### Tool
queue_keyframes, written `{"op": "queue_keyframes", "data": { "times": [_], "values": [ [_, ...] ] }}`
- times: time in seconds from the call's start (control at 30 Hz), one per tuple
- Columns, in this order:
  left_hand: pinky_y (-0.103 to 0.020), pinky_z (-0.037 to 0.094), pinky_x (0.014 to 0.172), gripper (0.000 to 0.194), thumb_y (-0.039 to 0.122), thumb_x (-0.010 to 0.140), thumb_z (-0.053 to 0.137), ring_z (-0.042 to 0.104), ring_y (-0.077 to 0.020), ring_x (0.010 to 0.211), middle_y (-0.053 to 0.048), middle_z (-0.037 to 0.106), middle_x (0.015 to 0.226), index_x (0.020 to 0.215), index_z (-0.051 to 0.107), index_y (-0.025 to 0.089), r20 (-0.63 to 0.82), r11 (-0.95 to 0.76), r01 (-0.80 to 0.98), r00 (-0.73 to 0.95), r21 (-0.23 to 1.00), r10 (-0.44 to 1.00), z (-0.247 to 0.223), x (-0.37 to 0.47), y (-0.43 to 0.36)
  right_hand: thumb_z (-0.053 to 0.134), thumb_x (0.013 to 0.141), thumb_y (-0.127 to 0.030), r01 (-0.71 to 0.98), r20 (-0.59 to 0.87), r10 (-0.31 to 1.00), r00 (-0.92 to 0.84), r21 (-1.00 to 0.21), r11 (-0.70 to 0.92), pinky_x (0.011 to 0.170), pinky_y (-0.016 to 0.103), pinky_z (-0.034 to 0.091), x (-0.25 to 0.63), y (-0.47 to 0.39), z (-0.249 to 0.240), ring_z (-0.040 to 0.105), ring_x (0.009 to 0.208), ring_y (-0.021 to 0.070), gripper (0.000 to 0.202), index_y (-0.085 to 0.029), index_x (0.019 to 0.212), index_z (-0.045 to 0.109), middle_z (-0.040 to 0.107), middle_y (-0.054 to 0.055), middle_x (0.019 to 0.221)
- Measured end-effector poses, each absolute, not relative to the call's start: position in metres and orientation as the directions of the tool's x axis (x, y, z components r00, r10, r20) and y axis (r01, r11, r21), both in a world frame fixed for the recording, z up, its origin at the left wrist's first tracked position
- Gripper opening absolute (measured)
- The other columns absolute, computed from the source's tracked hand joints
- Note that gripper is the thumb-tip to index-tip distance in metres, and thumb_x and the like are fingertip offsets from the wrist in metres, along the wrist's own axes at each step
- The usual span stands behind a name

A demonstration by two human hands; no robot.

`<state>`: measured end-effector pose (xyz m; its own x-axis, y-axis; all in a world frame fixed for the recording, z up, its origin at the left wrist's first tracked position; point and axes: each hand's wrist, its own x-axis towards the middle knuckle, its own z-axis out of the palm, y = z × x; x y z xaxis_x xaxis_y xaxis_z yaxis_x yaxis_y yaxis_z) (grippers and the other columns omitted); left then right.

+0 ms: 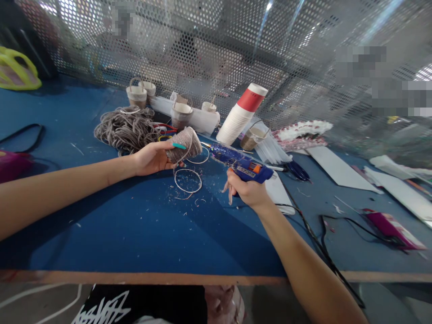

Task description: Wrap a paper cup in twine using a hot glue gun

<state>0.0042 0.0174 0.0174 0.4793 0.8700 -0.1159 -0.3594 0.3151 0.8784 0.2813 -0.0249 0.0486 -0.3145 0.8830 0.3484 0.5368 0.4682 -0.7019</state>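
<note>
My left hand (pixel 154 158) is wrapped round a paper cup (pixel 184 146) wound with grey-brown cord, tipped on its side with its pale end to the right. In my right hand (pixel 246 188) is a blue hot glue gun (pixel 238 163) with an orange switch; its nozzle points left at the cup, and I cannot tell whether they touch. Strings of dried glue hang by my right fingers. Below the cup, a white ring (pixel 188 181) lies on the blue table (pixel 135 229). A heap of grey cord (pixel 126 128) rests just behind my left hand.
A leaning stack of paper cups (pixel 236 119) stands behind the glue gun. Several small cord-wrapped baskets (pixel 137 95) line the perforated metal screen (pixel 202 49). Black cables (pixel 313 236) cross the right side, near a purple pouch-like item (pixel 393 229). White strips (pixel 340 166) lie at right.
</note>
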Motion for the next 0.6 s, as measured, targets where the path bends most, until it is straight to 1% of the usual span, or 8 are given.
{"op": "queue_keyframes", "data": {
  "times": [0.13, 0.3, 0.47, 0.6],
  "values": [
    [-0.033, 0.052, 0.077, 0.034, 0.036, 0.073, 0.068, 0.069, -0.0206, 0.080, -0.006, 0.074, 0.092, 0.103, 0.065, 0.019, -0.099, 0.298, -0.351, 0.486, 0.888, 0.868, 0.0163, 0.0031, 0.0188, 0.057, 0.081, -0.035, 0.529, 0.329, 0.888, -0.321, -0.715, 0.457, 0.047, 0.025, 0.048, 0.2804, -0.0254, 0.0495, 0.051, 0.036, 0.0107, 0.046, -0.023, 0.038, 0.043, 0.046, -0.005, 0.037],
    [-0.035, 0.052, 0.079, 0.036, 0.038, 0.073, 0.069, 0.069, -0.0223, 0.084, -0.008, 0.075, 0.096, 0.103, 0.065, 0.019, -0.091, 0.295, -0.354, 0.493, 0.888, 0.865, 0.0147, 0.0024, 0.0203, 0.057, 0.080, -0.034, 0.548, 0.337, 0.887, -0.315, -0.699, 0.460, 0.049, 0.026, 0.051, 0.2804, -0.0251, 0.0500, 0.052, 0.037, 0.0108, 0.045, -0.024, 0.039, 0.043, 0.047, -0.005, 0.037],
    [-0.033, 0.052, 0.076, 0.037, 0.038, 0.073, 0.069, 0.069, -0.0209, 0.081, -0.007, 0.074, 0.096, 0.104, 0.065, 0.019, -0.102, 0.307, -0.367, 0.484, 0.878, 0.869, 0.0149, 0.0028, 0.0197, 0.057, 0.079, -0.032, 0.528, 0.316, 0.896, -0.312, -0.726, 0.440, 0.045, 0.026, 0.048, 0.2796, -0.0259, 0.0516, 0.052, 0.036, 0.0114, 0.044, -0.024, 0.038, 0.043, 0.046, -0.004, 0.037],
    [-0.030, 0.053, 0.073, 0.040, 0.038, 0.070, 0.070, 0.070, -0.0201, 0.078, -0.007, 0.075, 0.094, 0.104, 0.066, 0.019, -0.132, 0.337, -0.382, 0.473, 0.861, 0.871, 0.0154, 0.0020, 0.0199, 0.057, 0.079, -0.030, 0.530, 0.339, 0.885, -0.319, -0.710, 0.463, 0.045, 0.025, 0.047, 0.2794, -0.0270, 0.0525, 0.052, 0.035, 0.0109, 0.043, -0.023, 0.039, 0.043, 0.047, -0.005, 0.037]
  ]
}}
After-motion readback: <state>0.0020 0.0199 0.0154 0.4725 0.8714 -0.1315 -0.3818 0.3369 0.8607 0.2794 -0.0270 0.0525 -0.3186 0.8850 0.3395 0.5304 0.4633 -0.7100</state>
